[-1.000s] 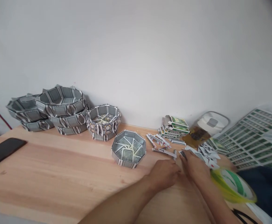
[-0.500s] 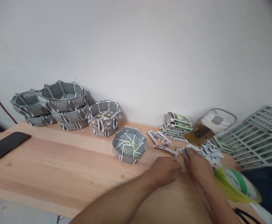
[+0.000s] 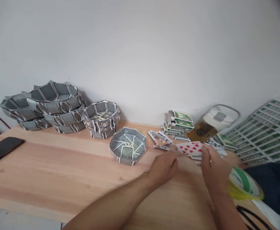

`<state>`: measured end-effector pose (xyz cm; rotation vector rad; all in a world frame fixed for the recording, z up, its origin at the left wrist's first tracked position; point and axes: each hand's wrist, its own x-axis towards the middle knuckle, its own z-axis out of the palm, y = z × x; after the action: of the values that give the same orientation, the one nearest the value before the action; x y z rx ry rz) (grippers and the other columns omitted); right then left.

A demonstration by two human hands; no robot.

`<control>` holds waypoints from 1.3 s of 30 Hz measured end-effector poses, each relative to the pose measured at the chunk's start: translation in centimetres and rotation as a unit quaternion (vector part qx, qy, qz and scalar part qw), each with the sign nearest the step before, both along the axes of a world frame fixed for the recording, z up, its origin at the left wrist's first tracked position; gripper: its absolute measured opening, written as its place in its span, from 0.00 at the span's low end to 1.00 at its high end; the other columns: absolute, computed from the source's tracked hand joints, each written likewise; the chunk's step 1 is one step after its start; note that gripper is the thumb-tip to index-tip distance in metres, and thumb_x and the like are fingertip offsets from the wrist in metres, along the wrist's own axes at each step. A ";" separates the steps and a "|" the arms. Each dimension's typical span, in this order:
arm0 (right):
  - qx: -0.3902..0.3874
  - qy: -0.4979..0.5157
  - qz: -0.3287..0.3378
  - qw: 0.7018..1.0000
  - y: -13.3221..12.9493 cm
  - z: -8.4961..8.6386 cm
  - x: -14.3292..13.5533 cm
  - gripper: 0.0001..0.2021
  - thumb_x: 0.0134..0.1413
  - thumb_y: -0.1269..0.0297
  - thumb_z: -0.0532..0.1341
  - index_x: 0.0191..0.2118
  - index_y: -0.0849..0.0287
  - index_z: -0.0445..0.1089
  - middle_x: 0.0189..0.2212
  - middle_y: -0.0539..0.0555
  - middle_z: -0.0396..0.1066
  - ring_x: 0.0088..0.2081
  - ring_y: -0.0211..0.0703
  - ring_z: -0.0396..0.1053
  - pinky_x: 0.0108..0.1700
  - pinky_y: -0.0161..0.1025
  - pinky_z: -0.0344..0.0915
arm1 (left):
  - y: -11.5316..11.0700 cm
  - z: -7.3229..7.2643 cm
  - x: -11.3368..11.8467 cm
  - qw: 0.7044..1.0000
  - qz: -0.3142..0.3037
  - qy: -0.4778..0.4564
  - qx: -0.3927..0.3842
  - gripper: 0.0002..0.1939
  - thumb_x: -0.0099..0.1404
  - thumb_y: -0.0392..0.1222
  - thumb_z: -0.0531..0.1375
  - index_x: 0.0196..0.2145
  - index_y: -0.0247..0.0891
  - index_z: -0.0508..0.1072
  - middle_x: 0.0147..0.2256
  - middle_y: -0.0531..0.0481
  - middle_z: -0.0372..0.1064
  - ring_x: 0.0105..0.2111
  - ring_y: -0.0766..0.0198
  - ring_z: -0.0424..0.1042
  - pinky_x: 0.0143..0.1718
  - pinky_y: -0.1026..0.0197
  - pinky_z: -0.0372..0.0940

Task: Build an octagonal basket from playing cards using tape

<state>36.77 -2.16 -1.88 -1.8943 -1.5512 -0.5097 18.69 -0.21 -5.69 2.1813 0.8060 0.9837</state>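
My right hand is closed, thumb and fingers pinching the right end of a playing card with red hearts facing up. My left hand is also closed, at the card's left end; a thin pale card edge, blurred, shows above its fingers. Whether that edge belongs to the hearts card I cannot tell. Just beyond my left hand lie several folded playing cards. Loose cards spread behind my right hand. Left of my hands sits an eight-sided tray made of folded cards, grey card backs lining its floor.
A patterned card bowl and stacked grey card bowls line the wall. Card boxes are piled beside a lidded jug. A roll of tape lies right, before green-and-white packs. A black phone lies far left.
My right hand has lifted a hearts card from the loose cards and moved slightly right. My left hand has shifted a little left. The view has turned slightly rightward.
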 end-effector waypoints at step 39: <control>-0.178 0.193 0.310 0.914 0.6 -1.2 -2.9 0.14 0.61 0.56 0.54 0.34 0.56 0.74 0.32 0.53 0.76 0.34 0.45 0.71 0.37 0.38 0.64 | 0.1 1.2 -0.9 0.975 0.106 -0.118 -0.155 0.06 0.66 0.38 0.53 0.36 0.37 0.70 0.33 0.50 0.73 0.33 0.64 0.70 0.36 0.63 0.62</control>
<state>33.87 -1.58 -3.05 -1.4834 -1.9173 0.4309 17.83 -0.10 -4.52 1.7038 1.0160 1.1118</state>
